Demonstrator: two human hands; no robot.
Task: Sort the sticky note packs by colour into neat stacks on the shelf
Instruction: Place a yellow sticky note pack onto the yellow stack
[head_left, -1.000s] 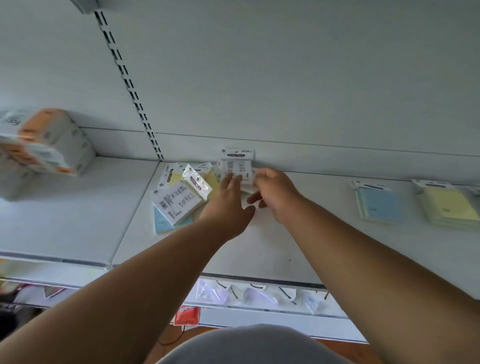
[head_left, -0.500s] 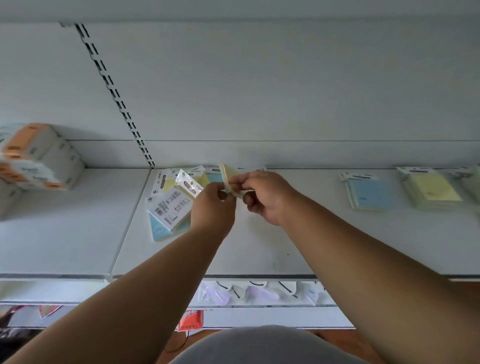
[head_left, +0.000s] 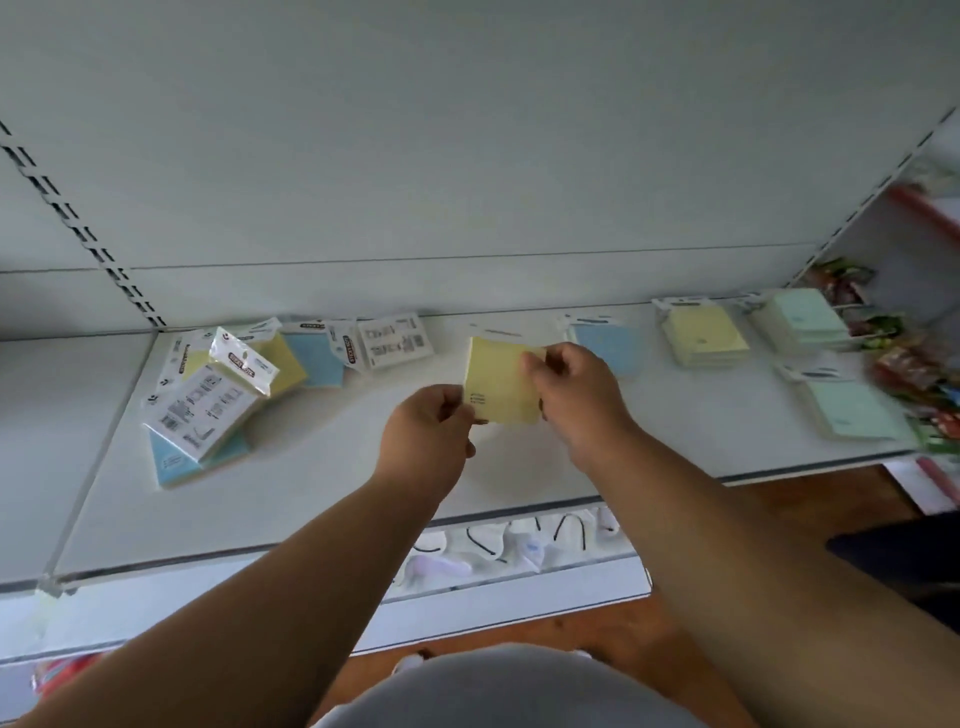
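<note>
Holding: both hands gripped one yellow sticky note pack (head_left: 498, 387) above the white shelf (head_left: 322, 467), roughly at its middle.
Left hand: the left hand (head_left: 428, 434) pinched the pack's lower left corner, its fingers curled against the edge.
Right hand: the right hand (head_left: 574, 395) pinched the pack's right edge, with the fingertips lying over the yellow face near the top right corner.
Pack: its yellow face was turned toward the camera, with small dark print near the lower left; whether it touched the shelf could not be told.
Unsorted pile: a loose heap of packs (head_left: 234, 384) lay at the left end of the shelf, yellow and blue ones overlapping at odd angles, several showing white backs with barcodes and printed header tabs.
Blue stack: a blue stack (head_left: 605, 345) lay toward the back of the shelf just beyond the right hand, partly hidden by it.
Yellow stack: a yellow stack (head_left: 706, 335) lay flat to the right of the blue one, close beside it yet apart.
Green stacks: one green stack (head_left: 802, 319) sat at the back right corner, and a second green stack (head_left: 852, 410) lay in front of it near the shelf's front edge.
Lower shelf: small white packaged items (head_left: 519, 543) showed below the front edge.
Far right: blurred colourful goods (head_left: 914, 374) hung beside the green stacks.
</note>
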